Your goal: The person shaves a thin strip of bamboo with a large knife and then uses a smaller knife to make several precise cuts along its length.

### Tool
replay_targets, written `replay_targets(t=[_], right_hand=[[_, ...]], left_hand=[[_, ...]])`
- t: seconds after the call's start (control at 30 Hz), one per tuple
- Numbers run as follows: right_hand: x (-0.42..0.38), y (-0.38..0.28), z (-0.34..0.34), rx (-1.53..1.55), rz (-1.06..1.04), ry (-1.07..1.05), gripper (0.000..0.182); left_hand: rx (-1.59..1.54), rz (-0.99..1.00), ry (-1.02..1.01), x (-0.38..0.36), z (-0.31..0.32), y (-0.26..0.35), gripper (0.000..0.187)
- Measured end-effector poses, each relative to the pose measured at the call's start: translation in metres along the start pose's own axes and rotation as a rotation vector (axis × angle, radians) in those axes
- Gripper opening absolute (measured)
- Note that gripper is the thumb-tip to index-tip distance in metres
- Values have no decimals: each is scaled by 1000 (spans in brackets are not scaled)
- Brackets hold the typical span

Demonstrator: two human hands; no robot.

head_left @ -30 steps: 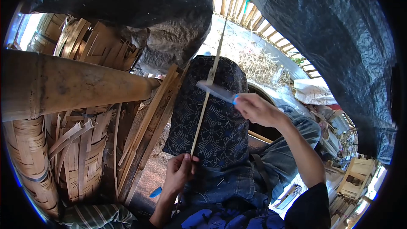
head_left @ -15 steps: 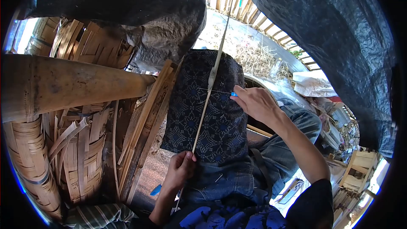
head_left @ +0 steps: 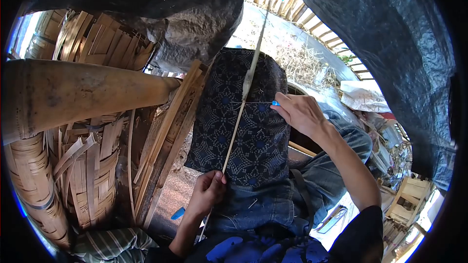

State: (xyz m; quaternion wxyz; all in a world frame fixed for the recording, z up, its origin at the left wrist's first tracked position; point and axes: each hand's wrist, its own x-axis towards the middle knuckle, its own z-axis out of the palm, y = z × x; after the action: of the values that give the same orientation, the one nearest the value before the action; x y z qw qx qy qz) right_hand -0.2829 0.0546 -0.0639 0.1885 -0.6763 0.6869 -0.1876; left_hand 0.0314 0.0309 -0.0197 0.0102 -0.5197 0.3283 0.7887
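A long pale thin rod, perhaps a bamboo strip, runs up across a dark patterned cloth spread over the lap. Near its lower end my left hand pinches it between thumb and fingers. Further up, the rod has a thicker whitish section. Just below that section, a thin thread crosses the rod and stretches sideways to my right hand. There the fingers are closed on a small blue piece at the thread's end, most of it hidden by the fingers.
At left a thick bamboo pole juts in above woven bamboo baskets. Wooden slats lean beside the cloth. Dark plastic sheeting hangs overhead. Dry straw lies beyond, and a small wooden frame stands at right.
My right hand, with the blue piece, appears slightly further from the rod, and the thread looks straighter. The left hand keeps its pinch. The whole view has shifted a little.
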Motion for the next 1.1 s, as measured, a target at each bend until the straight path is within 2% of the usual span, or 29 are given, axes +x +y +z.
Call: replay_targets(t=[0.07,0.17,0.2,0.33,0.4,0.47,0.57,0.6,0.7,0.73,0.8,0.83,0.97,1.07,1.1], right_hand=[[5,-5,-2,-84,-32,62,24],[15,-25,-13,-138,63,-169,27],[13,-27,-14,-131,66,-168,27],[-1,-29,-23,90,221,-198,32],[-13,-20,-24,327,355,-286,36],[-20,-12,-20,395,414,-327,42],[-24,-8,-16,777,484,-748,46],[-26,-14,-18,988,680,-969,46],[-38,-24,-19,1001,535,-720,42],[-37,-23,-23,995,528,-725,42],[-35,-23,-29,667,250,-266,41],[-30,-30,-36,466,227,-151,33],[-17,-36,-25,256,179,-39,29],[-22,-64,-26,283,114,-470,27],[-28,-69,-22,256,34,-409,27]], left_hand=[[10,7,4,0,1,0,27],[44,17,25,0,3,-1,27],[70,24,45,0,3,-1,28],[81,45,98,-3,10,-3,28],[101,54,101,-3,12,-5,28],[145,66,107,-3,13,-6,28],[217,79,123,-2,13,-4,28],[232,79,132,-1,13,-3,28],[196,83,114,-2,13,-3,28],[190,90,118,-1,13,-2,28],[194,84,130,-2,14,-2,28],[195,85,131,-2,15,-1,28],[242,130,140,-3,18,-1,28],[300,189,170,-3,17,-7,29],[355,229,185,-3,17,-8,29]])
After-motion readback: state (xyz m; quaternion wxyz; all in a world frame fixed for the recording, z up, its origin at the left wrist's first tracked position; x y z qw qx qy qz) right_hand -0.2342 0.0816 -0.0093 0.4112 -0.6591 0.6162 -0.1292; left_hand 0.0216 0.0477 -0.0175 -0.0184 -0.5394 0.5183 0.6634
